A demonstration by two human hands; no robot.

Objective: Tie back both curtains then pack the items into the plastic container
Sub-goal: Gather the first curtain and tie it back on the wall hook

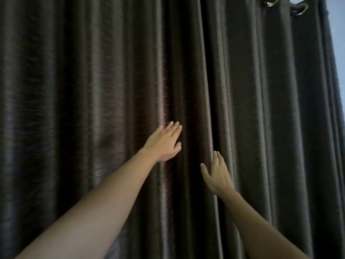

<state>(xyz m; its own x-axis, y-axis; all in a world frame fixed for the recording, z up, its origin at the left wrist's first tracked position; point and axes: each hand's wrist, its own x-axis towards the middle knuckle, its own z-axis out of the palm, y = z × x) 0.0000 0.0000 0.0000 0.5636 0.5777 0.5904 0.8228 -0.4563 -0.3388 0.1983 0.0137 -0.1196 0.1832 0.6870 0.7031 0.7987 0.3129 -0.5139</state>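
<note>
Two dark grey-brown curtains hang shut in long folds and fill almost the whole view. The left curtain [74, 90] and the right curtain [270, 109] meet near the middle. My left hand [164, 143] reaches up with straight fingers and touches the inner edge of the left curtain. A little lower, my right hand [216, 174] lies flat with straight fingers on the inner edge of the right curtain. Neither hand holds anything. No plastic container and no items are in view.
Metal eyelet rings [299, 9] show at the top right of the right curtain. A strip of pale wall [338, 43] shows beyond its right edge.
</note>
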